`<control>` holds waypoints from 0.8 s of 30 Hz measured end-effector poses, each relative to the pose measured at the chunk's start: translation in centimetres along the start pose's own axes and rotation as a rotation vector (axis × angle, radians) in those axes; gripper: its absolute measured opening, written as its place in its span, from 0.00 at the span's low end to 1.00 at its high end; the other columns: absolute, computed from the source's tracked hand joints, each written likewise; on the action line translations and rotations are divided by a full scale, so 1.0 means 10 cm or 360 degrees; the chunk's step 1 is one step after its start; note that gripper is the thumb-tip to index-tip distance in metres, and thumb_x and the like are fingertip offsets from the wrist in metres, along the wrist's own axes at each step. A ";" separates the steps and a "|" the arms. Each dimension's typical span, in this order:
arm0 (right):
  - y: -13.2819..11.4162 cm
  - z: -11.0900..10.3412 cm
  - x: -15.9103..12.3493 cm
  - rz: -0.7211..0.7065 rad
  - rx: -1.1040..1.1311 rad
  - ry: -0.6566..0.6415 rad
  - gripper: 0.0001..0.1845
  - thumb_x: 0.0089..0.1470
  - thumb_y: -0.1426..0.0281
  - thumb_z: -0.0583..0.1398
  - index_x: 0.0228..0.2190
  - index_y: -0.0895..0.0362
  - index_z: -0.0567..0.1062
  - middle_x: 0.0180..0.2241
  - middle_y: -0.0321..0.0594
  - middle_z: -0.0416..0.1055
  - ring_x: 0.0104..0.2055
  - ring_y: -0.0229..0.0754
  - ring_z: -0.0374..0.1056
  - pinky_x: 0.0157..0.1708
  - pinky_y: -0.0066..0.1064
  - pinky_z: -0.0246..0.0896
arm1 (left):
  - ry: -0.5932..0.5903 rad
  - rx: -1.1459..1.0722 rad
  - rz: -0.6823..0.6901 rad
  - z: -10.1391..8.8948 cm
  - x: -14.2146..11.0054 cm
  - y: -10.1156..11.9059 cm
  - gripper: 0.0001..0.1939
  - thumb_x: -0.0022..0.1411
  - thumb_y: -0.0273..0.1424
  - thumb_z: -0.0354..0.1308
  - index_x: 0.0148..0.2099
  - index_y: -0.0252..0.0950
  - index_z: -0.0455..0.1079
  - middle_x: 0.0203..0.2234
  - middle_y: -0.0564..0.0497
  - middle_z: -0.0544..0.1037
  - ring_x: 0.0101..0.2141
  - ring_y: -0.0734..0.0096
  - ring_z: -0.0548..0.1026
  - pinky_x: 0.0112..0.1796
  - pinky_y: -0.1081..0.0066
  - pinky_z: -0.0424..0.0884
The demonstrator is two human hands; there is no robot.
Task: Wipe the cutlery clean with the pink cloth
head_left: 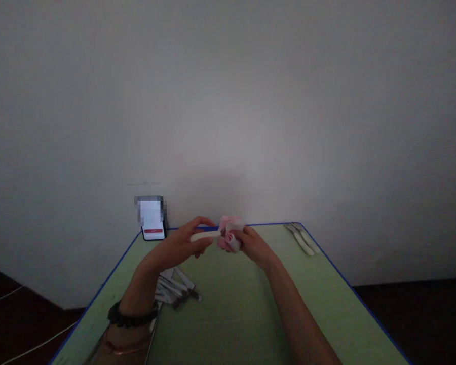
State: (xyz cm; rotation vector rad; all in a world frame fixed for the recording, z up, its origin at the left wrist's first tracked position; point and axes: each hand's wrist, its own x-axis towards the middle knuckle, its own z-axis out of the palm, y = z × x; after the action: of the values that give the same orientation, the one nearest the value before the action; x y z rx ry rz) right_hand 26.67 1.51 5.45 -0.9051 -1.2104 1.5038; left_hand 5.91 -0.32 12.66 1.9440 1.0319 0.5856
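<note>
- Holding a white-handled utensil [204,236] between thumb and fingers, the left hand [188,240] is closed on its handle; the right hand [254,246] grasps a pink-and-white cloth [230,240], bunched around the utensil's other end.
- The utensil lies above the far part of the green table [228,309], near the blue far edge, between the two hands.
- Its long axis runs left to right, roughly parallel to that edge; the handle points left, and the opposite end points right, into the cloth. That end appears to be metal, though dimness and the folds obscure its form.
- Bare tabletop extends below the hands, between the cutlery pile [175,288] beside the left forearm and the right forearm; a further open strip lies between the right forearm and the right edge.
- At the far right corner, two utensils [303,239] lie side by side, well apart from the right hand.
- At the far left corner, a phone [153,219] stands upright near the pale wall [228,111].
</note>
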 end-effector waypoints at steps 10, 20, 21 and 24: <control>-0.98 0.08 -0.61 0.0192 -0.1672 -0.0370 0.12 0.50 0.70 0.55 0.36 0.55 0.75 0.31 0.38 0.74 0.30 0.38 0.66 0.27 0.25 0.54 | -0.0297 0.0125 -0.0079 -0.19 -0.13 0.13 0.17 0.60 0.42 0.52 0.47 0.39 0.67 0.27 0.55 0.71 0.27 0.75 0.68 0.26 0.78 0.62; -0.96 0.23 -0.48 0.0307 -0.1691 -0.0571 0.07 0.49 0.72 0.57 0.29 0.55 0.76 0.26 0.36 0.74 0.28 0.38 0.67 0.27 0.25 0.55 | -0.0209 0.0414 -0.0105 -0.28 -0.28 0.14 0.15 0.60 0.41 0.53 0.49 0.46 0.69 0.39 0.53 0.76 0.38 0.69 0.72 0.37 0.74 0.66; -0.97 0.23 -0.47 0.0280 -0.1666 -0.0582 0.07 0.50 0.71 0.57 0.29 0.55 0.76 0.27 0.36 0.74 0.29 0.38 0.68 0.29 0.25 0.56 | -0.0187 0.0412 -0.0079 -0.29 -0.30 0.15 0.15 0.61 0.40 0.52 0.49 0.46 0.69 0.39 0.53 0.76 0.39 0.69 0.72 0.38 0.74 0.66; -0.97 0.22 -0.46 0.0191 -0.1576 -0.0529 0.10 0.52 0.68 0.55 0.34 0.54 0.76 0.32 0.38 0.75 0.35 0.41 0.69 0.36 0.29 0.60 | -0.0152 0.0411 0.0006 -0.29 -0.31 0.21 0.13 0.62 0.37 0.52 0.49 0.46 0.69 0.39 0.54 0.76 0.39 0.70 0.73 0.39 0.74 0.66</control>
State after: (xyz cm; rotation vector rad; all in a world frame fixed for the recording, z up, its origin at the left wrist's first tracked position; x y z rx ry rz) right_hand 27.98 -3.13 15.27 -1.3972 -2.2595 1.1220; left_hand 3.10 -2.24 15.93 2.1760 1.0866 0.3715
